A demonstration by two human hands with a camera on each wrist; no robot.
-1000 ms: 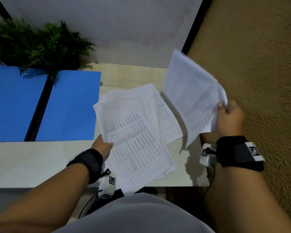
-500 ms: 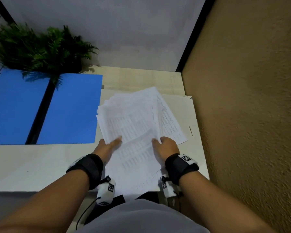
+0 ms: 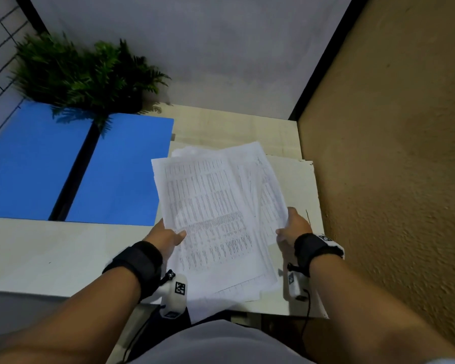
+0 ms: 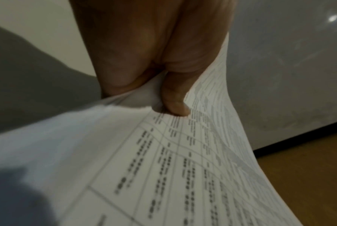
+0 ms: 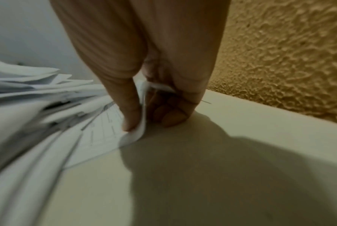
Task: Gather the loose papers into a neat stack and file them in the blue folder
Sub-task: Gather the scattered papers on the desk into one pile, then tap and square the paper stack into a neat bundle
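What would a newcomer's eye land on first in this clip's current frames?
First, the fanned, uneven papers at the middle of the table, gripped at their side edges by the left hand and right hand. Next, the blue folder lying open on the left, with a green fern overhanging its far edge.

Messy pile of white paper sheets with printed tables (image 3: 210,211) in the middle of the frame, edges not lined up, fanned out, bottom corners hanging off the table edge, open flat blue card folder (image 3: 121,169) at left, black strip down its middle
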